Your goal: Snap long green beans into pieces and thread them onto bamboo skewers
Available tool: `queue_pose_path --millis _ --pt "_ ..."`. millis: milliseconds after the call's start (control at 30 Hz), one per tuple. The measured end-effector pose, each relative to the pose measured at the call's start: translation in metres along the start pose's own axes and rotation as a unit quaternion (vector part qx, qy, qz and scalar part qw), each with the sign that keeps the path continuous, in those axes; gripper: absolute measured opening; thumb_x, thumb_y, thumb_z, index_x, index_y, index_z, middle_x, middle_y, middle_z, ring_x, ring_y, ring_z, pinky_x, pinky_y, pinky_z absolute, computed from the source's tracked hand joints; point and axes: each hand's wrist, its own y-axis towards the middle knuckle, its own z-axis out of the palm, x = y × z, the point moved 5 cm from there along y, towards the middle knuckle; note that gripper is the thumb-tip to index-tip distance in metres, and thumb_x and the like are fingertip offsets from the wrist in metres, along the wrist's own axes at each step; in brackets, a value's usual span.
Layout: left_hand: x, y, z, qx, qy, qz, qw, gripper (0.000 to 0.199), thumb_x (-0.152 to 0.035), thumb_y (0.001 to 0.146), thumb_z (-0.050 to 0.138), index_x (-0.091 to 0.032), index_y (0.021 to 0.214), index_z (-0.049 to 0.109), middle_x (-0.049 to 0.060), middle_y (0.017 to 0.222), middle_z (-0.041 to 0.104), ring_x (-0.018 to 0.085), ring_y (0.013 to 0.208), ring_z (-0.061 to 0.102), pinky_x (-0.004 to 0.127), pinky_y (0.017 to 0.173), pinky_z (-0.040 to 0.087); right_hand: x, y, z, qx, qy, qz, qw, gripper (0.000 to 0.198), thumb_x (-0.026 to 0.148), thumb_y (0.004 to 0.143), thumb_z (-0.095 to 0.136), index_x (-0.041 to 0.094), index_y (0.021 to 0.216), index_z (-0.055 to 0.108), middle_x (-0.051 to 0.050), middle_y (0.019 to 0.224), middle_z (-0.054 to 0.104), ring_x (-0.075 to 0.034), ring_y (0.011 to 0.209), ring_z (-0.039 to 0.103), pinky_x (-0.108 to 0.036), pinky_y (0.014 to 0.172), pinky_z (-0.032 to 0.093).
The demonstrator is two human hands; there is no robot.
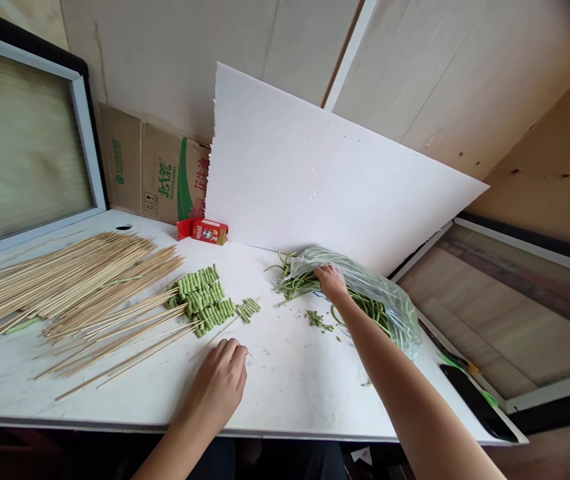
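Observation:
My left hand [222, 373] rests on the white tabletop near its front edge, fingers curled inward; what they hold, if anything, is hidden. Just beyond it lie a thin wooden skewer [215, 338] and a short row of cut bean pieces [248, 310]. My right hand [331, 280] reaches to the mouth of a clear plastic bag [389, 300], its fingers closed among the long green beans [297, 283]. To the left, finished bean skewers [202, 297] lie stacked, their sticks pointing left. Small bean scraps [319, 320] lie below my right hand.
A large pile of bare skewers [59, 273] covers the table's left side. A red box [209, 231] stands at the back before a cardboard carton [149, 167]. A white board [325, 173] leans behind. A black flat object [475, 400] lies at the right edge.

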Motion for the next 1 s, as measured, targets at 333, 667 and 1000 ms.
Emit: queue_pose_path --millis 333,667,1000 --pt "-0.001 0.001 -0.001 0.014 -0.003 -0.009 1.000 0.023 -0.006 0.098 0.043 -0.020 0.102 0.061 0.008 0.101 0.062 0.025 0.094 0.058 0.042 0.084 0.048 0.005 -0.017 0.003 0.013 0.014 -0.016 1.000 0.035 0.010 0.096 0.047 0.017 0.123 0.069 -0.016 0.127 0.067 -0.029 0.127 0.050 -0.037 0.102 0.040" --pt "-0.002 0.001 -0.003 0.010 -0.006 -0.003 1.000 0.023 -0.006 0.099 0.044 -0.021 0.099 0.061 0.008 0.098 0.062 0.025 0.092 0.059 0.041 0.083 0.049 -0.011 -0.027 -0.004 0.045 -0.027 0.011 0.999 0.035 0.013 0.102 0.044 0.020 0.117 0.075 -0.019 0.121 0.070 -0.034 0.123 0.051 -0.042 0.100 0.038" --pt "-0.003 0.002 -0.006 0.018 -0.004 -0.010 1.000 0.021 -0.005 0.097 0.047 -0.021 0.096 0.060 0.007 0.099 0.061 0.026 0.093 0.059 0.041 0.083 0.048 -0.011 -0.047 -0.046 -0.029 -0.001 0.007 1.000 0.043 0.007 0.100 0.043 0.018 0.137 0.062 -0.015 0.124 0.076 -0.027 0.109 0.066 -0.032 0.085 0.044"
